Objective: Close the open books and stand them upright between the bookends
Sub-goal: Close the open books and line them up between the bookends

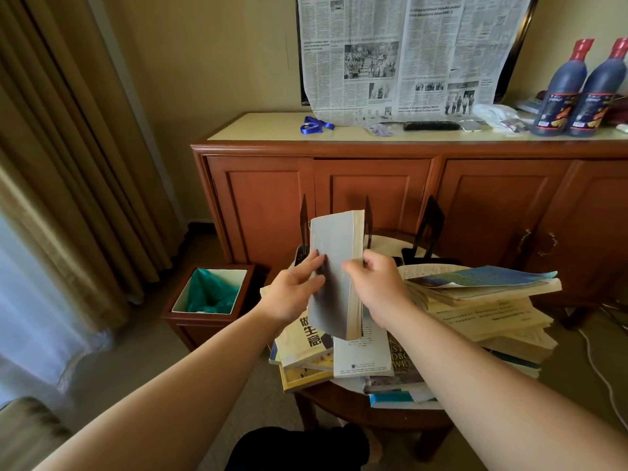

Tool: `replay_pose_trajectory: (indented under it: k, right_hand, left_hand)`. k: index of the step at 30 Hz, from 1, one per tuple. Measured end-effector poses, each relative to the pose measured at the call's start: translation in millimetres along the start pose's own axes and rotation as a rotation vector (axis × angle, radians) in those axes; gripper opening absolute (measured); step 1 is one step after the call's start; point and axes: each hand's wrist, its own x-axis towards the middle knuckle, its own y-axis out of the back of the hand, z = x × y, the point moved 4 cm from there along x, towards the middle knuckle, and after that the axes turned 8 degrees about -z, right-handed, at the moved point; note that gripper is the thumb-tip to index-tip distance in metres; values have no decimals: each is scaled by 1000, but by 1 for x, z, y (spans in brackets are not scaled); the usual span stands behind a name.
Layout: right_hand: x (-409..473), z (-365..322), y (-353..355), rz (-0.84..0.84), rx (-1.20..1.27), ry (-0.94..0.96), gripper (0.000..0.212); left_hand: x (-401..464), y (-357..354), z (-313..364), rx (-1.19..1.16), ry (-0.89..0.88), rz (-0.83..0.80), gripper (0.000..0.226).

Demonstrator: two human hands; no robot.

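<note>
A closed grey-blue paperback (334, 253) is held upright above the small round table (373, 416). My left hand (295, 287) presses its cover from the left, and my right hand (377, 283) grips its page edge from the right. Behind the book stand black metal bookends: one at the left (303, 219), one in the middle (368, 215), one at the right (429, 226). To the right lies a pile of open books (482, 300), the top one with a blue cover (492, 278). Closed books (360, 355) lie flat below my hands.
A wooden cabinet (373, 188) stands right behind the table, carrying two dark bottles (560, 86), a remote and a hanging newspaper (401, 56). A wooden waste bin with a green liner (210, 290) sits on the floor at the left. Curtains hang at the far left.
</note>
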Motion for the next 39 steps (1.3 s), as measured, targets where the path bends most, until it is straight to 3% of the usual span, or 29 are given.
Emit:
replay_pose_trajectory:
  k: [6, 12, 16, 21, 25, 30, 39]
  right_hand:
    - [9, 7, -4, -114, 56, -5, 34]
    - [27, 35, 6, -130, 231, -77, 16]
    - [40, 45, 10, -94, 62, -88, 21]
    - [52, 42, 8, 19, -139, -79, 24]
    - [64, 46, 12, 117, -303, -87, 49]
    - [66, 68, 11, 11, -474, -139, 69]
    - [57, 101, 5, -145, -800, -158, 76]
  left_hand:
    - [30, 6, -14, -83, 126, -54, 74]
    - [52, 21, -31, -252, 150, -37, 63]
    - [58, 32, -38, -396, 147, -147, 67]
    - [61, 33, -34, -517, 158, -279, 52]
    - [74, 36, -28, -421, 185, -68, 36]
    - [95, 36, -20, -398, 175, 233, 25]
    - [154, 30, -17, -107, 164, 458, 24]
